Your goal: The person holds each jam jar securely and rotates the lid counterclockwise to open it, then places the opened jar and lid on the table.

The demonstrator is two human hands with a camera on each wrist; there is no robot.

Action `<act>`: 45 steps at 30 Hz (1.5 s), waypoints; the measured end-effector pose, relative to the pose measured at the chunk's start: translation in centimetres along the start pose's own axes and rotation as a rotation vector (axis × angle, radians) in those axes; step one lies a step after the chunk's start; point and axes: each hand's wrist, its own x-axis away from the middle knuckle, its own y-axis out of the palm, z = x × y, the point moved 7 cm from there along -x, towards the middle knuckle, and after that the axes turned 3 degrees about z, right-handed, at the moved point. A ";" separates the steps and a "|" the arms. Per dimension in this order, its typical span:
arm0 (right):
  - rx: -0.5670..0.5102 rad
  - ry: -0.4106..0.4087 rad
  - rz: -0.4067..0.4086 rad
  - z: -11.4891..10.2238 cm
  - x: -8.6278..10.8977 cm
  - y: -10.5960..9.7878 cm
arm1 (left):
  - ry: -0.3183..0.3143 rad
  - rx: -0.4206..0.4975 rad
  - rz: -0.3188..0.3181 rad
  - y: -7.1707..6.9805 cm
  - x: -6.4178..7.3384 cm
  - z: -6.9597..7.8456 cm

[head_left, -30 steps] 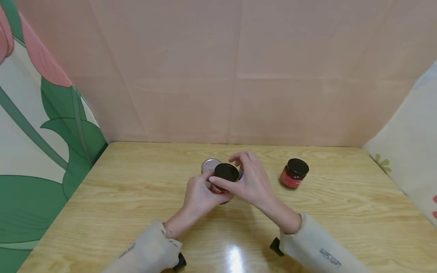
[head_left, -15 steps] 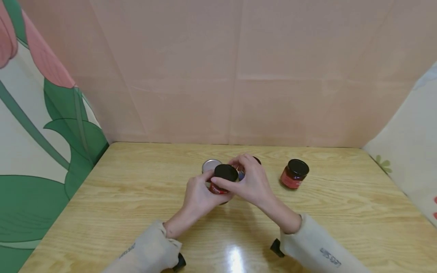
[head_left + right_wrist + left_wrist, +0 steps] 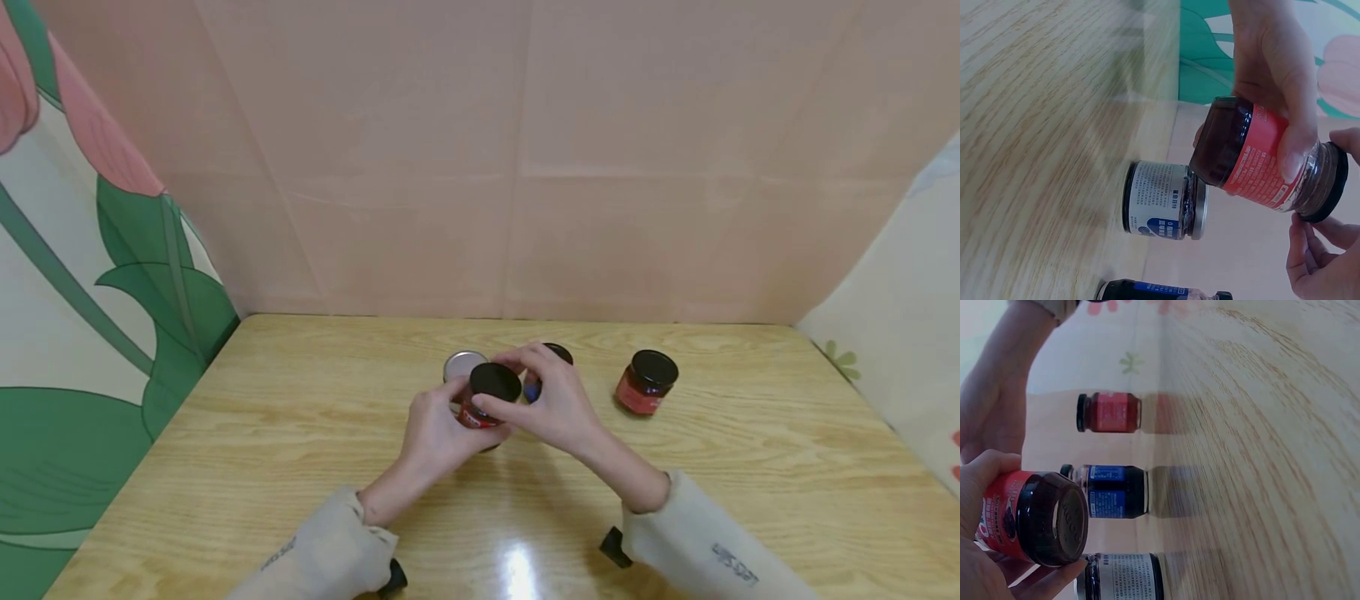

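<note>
A glass jar (image 3: pixel 1254 155) with dark contents, a red label and a black lid (image 3: pixel 496 381) is held above the table in front of me. My left hand (image 3: pixel 441 425) grips its body, thumb on one side and fingers on the other. At the lid's rim, the thumb and fingers of my right hand (image 3: pixel 558 407) pinch from the right. The left wrist view shows the jar's base tilted toward that camera. The lid is on the jar; whether it is loose cannot be told.
Behind the hands stand a silver-lidded jar (image 3: pixel 462 363) with a pale label and a black-lidded jar with a blue label (image 3: pixel 1109 491). Another red-labelled jar (image 3: pixel 647 385) stands to the right on the wooden table (image 3: pixel 315 400). A pink cloth (image 3: pixel 405 167) hangs behind.
My right fingers have shifted leftward around the lid, uncovering more of the blue-labelled jar behind. The held jar has moved very slightly left; my left hand keeps its grip.
</note>
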 end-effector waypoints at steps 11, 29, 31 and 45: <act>-0.157 0.076 -0.097 0.8 0.2 0.2 | -0.039 -0.009 -0.030 0.0 0.2 -0.4; -0.473 0.382 -0.108 3.4 0.7 0.6 | -0.116 -0.056 0.004 -0.4 0.3 -1.2; -0.501 0.424 -0.110 3.6 0.9 0.7 | -0.122 -0.052 0.011 -0.6 0.4 -1.2; -0.724 0.569 -0.144 4.1 1.5 1.6 | -0.112 -0.030 0.042 -1.3 0.5 -1.7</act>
